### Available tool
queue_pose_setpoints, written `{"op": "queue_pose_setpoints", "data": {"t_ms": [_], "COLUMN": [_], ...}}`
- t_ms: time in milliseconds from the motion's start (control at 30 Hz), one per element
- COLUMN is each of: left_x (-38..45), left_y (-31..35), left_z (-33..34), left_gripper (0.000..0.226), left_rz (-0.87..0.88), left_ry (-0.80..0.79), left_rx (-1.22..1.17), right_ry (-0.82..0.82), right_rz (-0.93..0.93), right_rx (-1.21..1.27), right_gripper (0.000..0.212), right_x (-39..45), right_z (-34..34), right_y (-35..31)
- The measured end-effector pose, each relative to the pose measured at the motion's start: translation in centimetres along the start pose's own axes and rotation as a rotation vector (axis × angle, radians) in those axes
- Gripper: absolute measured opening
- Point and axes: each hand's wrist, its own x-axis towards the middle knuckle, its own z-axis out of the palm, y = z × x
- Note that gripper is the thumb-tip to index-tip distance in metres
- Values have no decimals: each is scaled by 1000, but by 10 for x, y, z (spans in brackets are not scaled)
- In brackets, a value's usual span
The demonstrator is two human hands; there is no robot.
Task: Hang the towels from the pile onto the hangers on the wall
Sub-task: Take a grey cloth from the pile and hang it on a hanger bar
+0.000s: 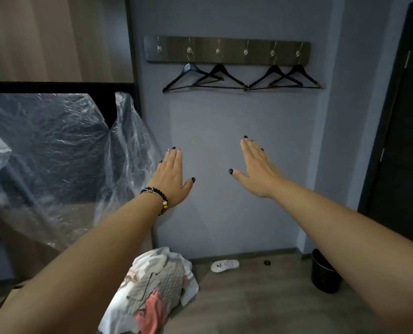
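Flat left hand [173, 175], right hand [255, 171]; crumpled towels [157, 285]; triangular hangers [243, 78]

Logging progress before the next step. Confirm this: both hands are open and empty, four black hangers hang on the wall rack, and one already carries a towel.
One detail is wrong. The head view shows all four black hangers bare; the towels lie piled on the floor. Left hand and right hand are open and empty, as stated.
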Motion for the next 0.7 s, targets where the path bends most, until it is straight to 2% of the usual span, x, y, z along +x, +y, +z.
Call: {"op": "queue_pose_setpoints", "data": {"t_ms": [233, 700], "left_x": [-6, 18], "left_y": [-7, -57], "left_z": [15, 70], "left_gripper": [82, 81], "left_rz": [-27, 59], "left_ry": [17, -31], "left_rx": [-59, -116], "right_ry": [-54, -129], "right_rz": [-30, 14], "right_rx": [14, 76], "right_gripper": [80, 79], "right_x": [-17, 41], "right_z": [24, 97], "right_y": [7, -11]}}
